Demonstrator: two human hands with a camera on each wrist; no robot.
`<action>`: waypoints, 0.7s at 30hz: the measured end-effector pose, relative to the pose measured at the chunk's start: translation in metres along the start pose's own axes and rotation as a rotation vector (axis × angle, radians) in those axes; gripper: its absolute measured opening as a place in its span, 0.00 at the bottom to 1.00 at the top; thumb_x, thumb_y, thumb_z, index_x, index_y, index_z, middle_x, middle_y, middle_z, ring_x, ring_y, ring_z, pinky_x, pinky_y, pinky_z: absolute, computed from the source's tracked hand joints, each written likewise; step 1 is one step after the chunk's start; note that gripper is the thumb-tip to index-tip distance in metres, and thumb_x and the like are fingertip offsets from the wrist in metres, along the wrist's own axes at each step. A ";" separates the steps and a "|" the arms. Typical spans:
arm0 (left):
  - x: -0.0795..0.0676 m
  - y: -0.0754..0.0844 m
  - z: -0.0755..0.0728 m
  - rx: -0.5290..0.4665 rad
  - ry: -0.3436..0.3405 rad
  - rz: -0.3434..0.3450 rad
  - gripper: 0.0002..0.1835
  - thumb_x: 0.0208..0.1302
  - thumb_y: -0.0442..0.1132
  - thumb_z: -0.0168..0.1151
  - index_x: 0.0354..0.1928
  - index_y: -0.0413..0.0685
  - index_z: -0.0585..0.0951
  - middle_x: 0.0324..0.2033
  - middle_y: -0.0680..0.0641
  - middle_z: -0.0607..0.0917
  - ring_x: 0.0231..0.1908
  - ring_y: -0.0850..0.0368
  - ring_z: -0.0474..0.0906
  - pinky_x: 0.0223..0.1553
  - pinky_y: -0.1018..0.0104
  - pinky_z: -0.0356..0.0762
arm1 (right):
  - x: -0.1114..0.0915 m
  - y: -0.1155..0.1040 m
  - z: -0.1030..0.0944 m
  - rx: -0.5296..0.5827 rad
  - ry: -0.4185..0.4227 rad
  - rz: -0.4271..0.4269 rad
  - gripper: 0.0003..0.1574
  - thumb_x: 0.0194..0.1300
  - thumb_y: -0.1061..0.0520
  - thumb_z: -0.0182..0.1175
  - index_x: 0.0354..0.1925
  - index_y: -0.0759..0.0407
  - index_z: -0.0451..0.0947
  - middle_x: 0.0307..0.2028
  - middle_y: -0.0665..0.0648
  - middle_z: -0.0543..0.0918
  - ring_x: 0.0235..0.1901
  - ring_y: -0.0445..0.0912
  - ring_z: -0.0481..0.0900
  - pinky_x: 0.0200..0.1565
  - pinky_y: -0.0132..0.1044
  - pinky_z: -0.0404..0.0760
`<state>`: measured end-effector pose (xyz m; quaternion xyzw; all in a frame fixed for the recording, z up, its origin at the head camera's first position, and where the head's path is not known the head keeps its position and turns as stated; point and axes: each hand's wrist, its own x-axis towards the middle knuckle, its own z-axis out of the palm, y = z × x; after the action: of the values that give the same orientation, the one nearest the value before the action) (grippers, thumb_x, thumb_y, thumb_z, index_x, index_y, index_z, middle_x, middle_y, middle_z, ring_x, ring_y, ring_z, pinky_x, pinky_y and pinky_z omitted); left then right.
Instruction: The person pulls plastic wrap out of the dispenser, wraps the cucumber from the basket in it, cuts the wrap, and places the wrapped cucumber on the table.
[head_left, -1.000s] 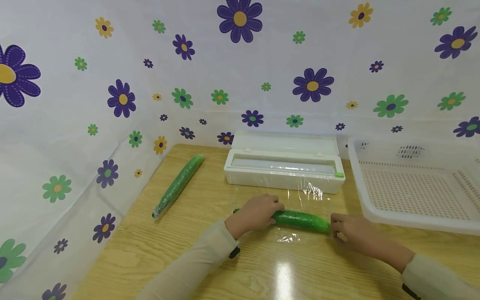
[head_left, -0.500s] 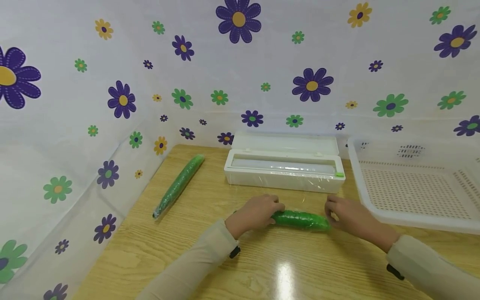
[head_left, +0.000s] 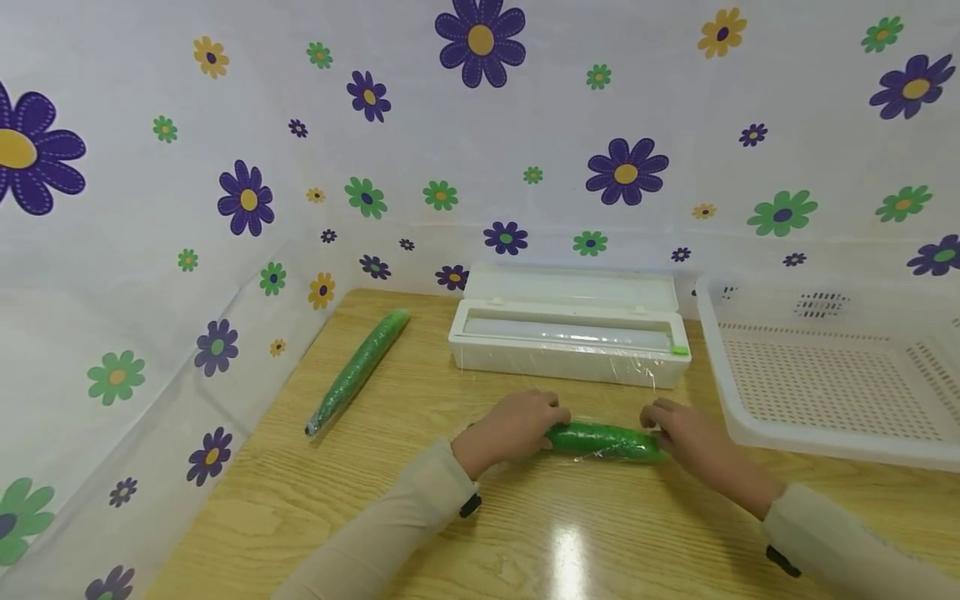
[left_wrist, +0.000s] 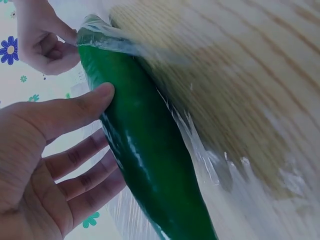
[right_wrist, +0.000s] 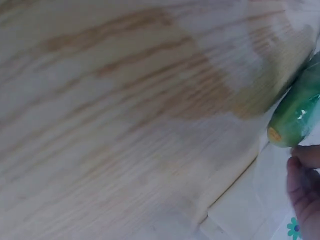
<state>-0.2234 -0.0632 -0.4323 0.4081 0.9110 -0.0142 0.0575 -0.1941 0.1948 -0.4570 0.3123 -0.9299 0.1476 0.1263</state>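
Note:
A green cucumber [head_left: 603, 440] lies crosswise on the table, with clear plastic wrap [left_wrist: 112, 40] drawn over its right end. My left hand [head_left: 517, 425] holds the cucumber near its middle; in the left wrist view the thumb presses one side and the other fingers go behind it. At the right end, my right hand [head_left: 686, 437] pinches the wrap between thumb and index finger, beside the pale cut tip seen in the right wrist view. More of the film runs from the cucumber toward a white wrap dispenser [head_left: 570, 367], whose lid stands open with a roll inside.
A second cucumber [head_left: 356, 371], wrapped in film, lies at the table's left. A white perforated basket [head_left: 738, 417] stands at the right, close to my right hand. Behind everything hangs a flower-printed white sheet [head_left: 555, 117].
My right hand has moved left and slightly farther away, to the cucumber's end. The film's near edge has come up off the table over the cucumber. My left hand stays put.

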 end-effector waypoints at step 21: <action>-0.007 0.011 0.002 0.050 -0.006 -0.024 0.15 0.59 0.60 0.59 0.31 0.59 0.76 0.37 0.56 0.81 0.31 0.64 0.75 0.26 0.73 0.69 | -0.003 -0.019 -0.003 -0.183 -0.165 -0.027 0.30 0.48 0.49 0.72 0.47 0.62 0.79 0.31 0.55 0.79 0.28 0.43 0.76 0.26 0.35 0.78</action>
<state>-0.2105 -0.0608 -0.4334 0.3985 0.9150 -0.0389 0.0500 -0.1800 0.1827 -0.4516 0.3232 -0.9424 0.0341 0.0792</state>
